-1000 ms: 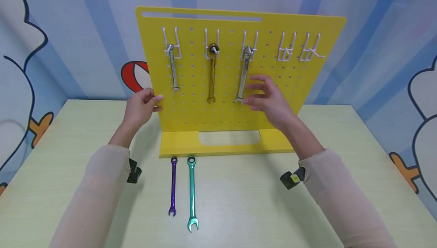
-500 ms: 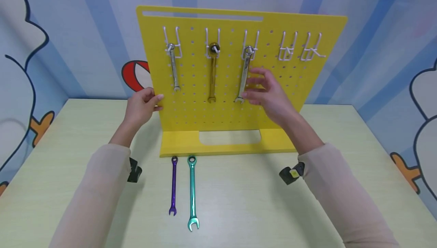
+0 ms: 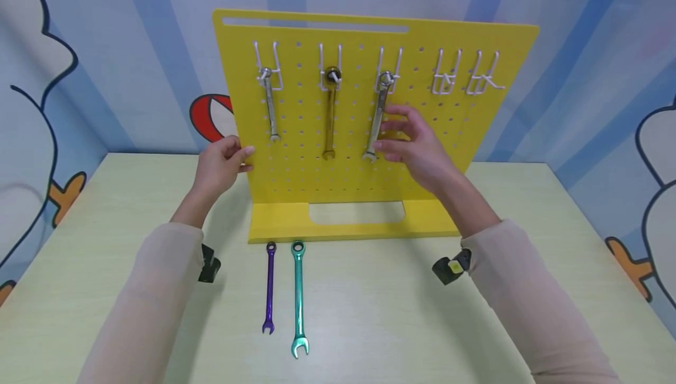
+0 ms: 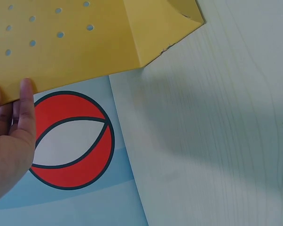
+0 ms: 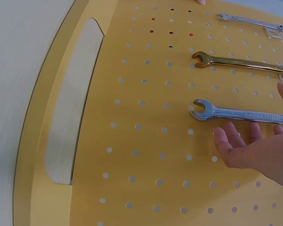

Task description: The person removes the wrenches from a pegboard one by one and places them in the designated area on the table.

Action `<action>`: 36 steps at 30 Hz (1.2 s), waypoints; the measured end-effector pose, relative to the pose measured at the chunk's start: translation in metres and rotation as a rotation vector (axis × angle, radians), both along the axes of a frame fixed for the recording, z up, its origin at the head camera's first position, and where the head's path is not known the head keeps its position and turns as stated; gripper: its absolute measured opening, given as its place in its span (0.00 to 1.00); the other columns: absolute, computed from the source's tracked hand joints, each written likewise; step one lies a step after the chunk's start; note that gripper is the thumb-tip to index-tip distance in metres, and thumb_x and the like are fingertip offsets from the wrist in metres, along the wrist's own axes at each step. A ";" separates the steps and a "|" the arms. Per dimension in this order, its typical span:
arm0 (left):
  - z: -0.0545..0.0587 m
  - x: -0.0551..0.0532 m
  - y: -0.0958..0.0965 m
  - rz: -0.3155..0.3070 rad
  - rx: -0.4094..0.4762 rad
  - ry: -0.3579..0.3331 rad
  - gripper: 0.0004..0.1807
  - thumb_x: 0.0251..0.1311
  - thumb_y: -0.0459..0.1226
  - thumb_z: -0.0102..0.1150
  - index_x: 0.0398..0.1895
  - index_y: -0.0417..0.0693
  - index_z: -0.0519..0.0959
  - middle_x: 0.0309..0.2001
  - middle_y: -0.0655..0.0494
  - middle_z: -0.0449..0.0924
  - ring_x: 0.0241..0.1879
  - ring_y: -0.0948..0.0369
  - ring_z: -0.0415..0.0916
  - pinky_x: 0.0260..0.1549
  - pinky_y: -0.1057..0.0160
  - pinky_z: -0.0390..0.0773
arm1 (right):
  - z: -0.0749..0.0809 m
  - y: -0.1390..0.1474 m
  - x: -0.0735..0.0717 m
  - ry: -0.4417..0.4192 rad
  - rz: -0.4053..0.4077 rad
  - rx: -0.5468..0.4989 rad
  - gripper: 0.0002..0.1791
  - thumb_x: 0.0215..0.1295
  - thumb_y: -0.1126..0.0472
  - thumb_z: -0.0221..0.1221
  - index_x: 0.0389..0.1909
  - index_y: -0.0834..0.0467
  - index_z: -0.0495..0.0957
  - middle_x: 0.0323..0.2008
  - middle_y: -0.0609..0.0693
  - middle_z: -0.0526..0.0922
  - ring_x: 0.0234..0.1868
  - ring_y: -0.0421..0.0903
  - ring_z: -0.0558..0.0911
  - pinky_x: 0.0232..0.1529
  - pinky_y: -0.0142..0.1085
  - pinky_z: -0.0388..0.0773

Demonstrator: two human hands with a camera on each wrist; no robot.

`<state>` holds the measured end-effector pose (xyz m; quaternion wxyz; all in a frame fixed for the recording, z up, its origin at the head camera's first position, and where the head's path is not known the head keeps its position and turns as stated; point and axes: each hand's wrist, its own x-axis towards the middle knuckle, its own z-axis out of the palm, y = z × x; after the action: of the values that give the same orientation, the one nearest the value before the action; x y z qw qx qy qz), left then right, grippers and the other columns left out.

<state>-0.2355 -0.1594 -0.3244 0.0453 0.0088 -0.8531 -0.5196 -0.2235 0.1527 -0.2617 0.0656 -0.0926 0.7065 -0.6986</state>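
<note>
My left hand (image 3: 217,165) grips the left edge of the yellow pegboard (image 3: 296,178); the left wrist view shows fingers (image 4: 26,106) at that edge. My right hand (image 3: 417,148) is beside the third hanging wrench, a silver combination wrench (image 3: 377,118), its fingers spread and relaxed along the wrench's right side. In the right wrist view the fingertips (image 5: 221,139) lie right by the silver wrench's shank, below its open end. To its left hang a gold wrench (image 3: 330,118) and a smaller silver wrench (image 3: 271,108), each by its ring end on a white hook.
Two bare white hooks (image 3: 445,76) are at the board's right. On the pale table (image 3: 369,313) before the base lie a purple wrench (image 3: 270,290) and a longer teal wrench (image 3: 299,302), ring ends toward the board. A cartoon-printed backdrop (image 3: 158,49) stands behind.
The right hand has risen slightly, its fingers coming closer to the silver wrench's shank, and then stayed there. The left hand keeps its grip on the board's edge.
</note>
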 end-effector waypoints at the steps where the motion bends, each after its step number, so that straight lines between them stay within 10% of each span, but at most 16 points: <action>1: 0.000 0.000 0.000 -0.001 -0.001 0.000 0.14 0.63 0.39 0.51 0.38 0.34 0.70 0.39 0.43 0.74 0.41 0.52 0.76 0.35 0.70 0.80 | 0.000 0.000 0.000 -0.001 -0.001 0.004 0.30 0.58 0.76 0.55 0.59 0.54 0.61 0.50 0.55 0.67 0.41 0.47 0.75 0.49 0.46 0.72; 15: -0.001 -0.001 -0.001 -0.009 0.003 0.009 0.15 0.63 0.40 0.51 0.39 0.34 0.70 0.38 0.43 0.74 0.41 0.52 0.76 0.33 0.71 0.80 | 0.002 0.004 -0.003 -0.008 0.039 0.068 0.24 0.62 0.70 0.54 0.58 0.52 0.63 0.48 0.52 0.71 0.40 0.46 0.76 0.42 0.40 0.62; 36: 0.000 0.000 0.000 -0.003 -0.017 0.005 0.15 0.63 0.41 0.50 0.41 0.35 0.71 0.40 0.42 0.75 0.42 0.52 0.76 0.34 0.71 0.80 | 0.010 0.004 -0.001 0.025 0.031 0.086 0.18 0.65 0.71 0.50 0.54 0.55 0.66 0.37 0.54 0.75 0.33 0.48 0.78 0.35 0.36 0.72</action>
<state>-0.2356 -0.1598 -0.3248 0.0467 0.0056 -0.8574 -0.5126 -0.2250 0.1565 -0.2516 0.0716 -0.1091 0.7352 -0.6652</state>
